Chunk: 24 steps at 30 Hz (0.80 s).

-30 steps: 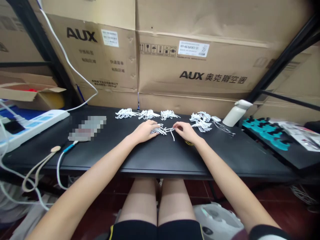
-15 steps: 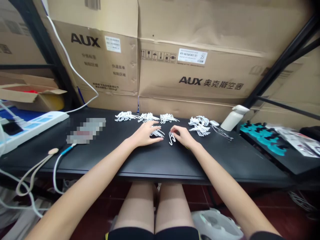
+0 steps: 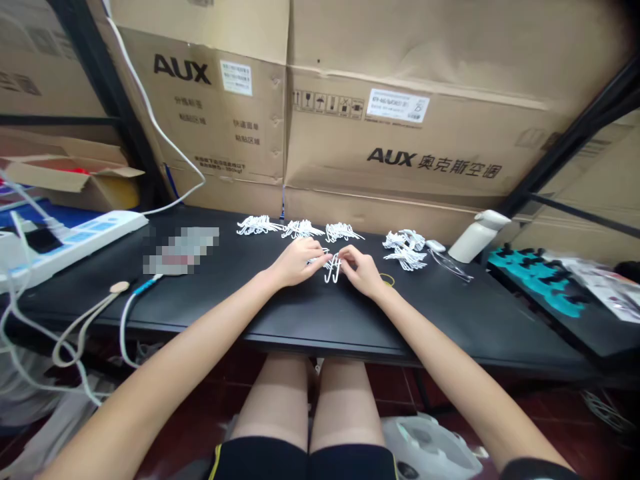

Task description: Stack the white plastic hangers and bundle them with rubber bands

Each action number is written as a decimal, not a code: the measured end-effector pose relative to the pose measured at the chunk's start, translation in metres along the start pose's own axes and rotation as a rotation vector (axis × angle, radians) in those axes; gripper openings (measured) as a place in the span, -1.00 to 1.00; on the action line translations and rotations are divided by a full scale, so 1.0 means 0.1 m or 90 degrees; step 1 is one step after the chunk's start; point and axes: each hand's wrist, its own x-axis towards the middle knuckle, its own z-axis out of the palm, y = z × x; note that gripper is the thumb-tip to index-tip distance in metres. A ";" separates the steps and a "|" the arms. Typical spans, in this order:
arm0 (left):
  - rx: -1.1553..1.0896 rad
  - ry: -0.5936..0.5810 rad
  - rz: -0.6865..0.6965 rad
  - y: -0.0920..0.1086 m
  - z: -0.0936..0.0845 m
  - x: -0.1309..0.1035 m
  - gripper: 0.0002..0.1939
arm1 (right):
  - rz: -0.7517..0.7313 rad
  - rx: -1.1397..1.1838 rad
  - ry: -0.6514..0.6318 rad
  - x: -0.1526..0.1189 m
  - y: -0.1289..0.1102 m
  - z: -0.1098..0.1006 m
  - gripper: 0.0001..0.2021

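Between my two hands a few white wire hooks are held upright, their curved ends pointing down, just over the black table. My right hand pinches them from the right with thumb and forefinger. From the left, my left hand brings its thumb and fingertips against the same hooks. Another bunch of white hooks is partly hidden behind my left fingers. A thin yellow band shows beside my right wrist; whether it goes round the wrist I cannot tell.
Behind the hands lie three hook bunches in a row; more hooks are heaped to the right. A white bottle, a cable and teal parts stand farther right. A power strip is left, cardboard boxes behind.
My left hand has closed in from a spread pose and come to the hooks. My right hand has brought its hooks slightly left. The view has shifted a little.
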 end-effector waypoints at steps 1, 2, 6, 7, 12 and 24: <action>0.006 -0.004 0.006 0.03 0.00 0.00 -0.57 | -0.002 0.010 0.016 0.00 -0.02 0.02 -0.93; 0.008 -0.010 0.011 0.05 0.01 0.00 -0.58 | -0.006 0.013 0.035 -0.01 -0.03 0.04 -0.93; -0.011 -0.015 0.008 0.08 0.04 -0.01 -0.58 | -0.036 -0.032 0.077 -0.02 -0.09 0.09 -0.91; -0.025 -0.011 -0.001 0.08 0.05 -0.01 -0.58 | -0.047 -0.042 0.077 -0.02 -0.09 0.10 -0.91; -0.175 0.054 -0.111 0.05 0.07 -0.01 -0.65 | -0.083 -0.043 0.066 -0.03 -0.12 0.14 -0.76; -0.481 0.244 -0.324 -0.19 0.00 0.03 -0.71 | -0.002 -0.098 0.084 0.01 0.00 0.12 -0.82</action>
